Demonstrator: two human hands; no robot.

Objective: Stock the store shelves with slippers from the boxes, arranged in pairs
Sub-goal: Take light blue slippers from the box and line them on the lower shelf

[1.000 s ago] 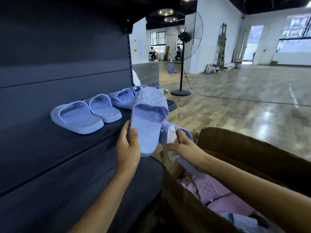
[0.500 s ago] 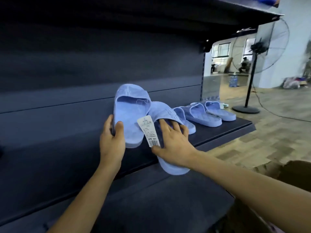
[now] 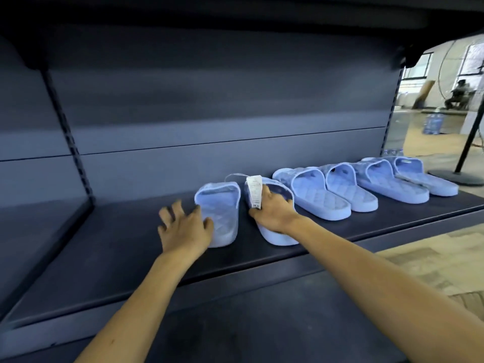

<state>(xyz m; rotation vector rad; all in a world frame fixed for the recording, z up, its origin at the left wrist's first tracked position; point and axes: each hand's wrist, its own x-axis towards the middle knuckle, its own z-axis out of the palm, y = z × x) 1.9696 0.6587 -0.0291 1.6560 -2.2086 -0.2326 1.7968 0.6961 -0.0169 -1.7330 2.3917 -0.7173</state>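
I'm in a shop w/ dark metal display shelving [image 3: 157, 244], blue slippers [image 3: 311, 195] in pairs, price tag [image 3: 255, 191] on one.

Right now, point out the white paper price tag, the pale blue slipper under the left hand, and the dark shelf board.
white paper price tag [image 3: 255, 191], head view, middle of the tag
pale blue slipper [image 3: 222, 203], head view, quilted footbed
dark shelf board [image 3: 117, 239], head view, bare top surface

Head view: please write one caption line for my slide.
Both hands set a blue slipper pair beside four slippers on the dark shelf.
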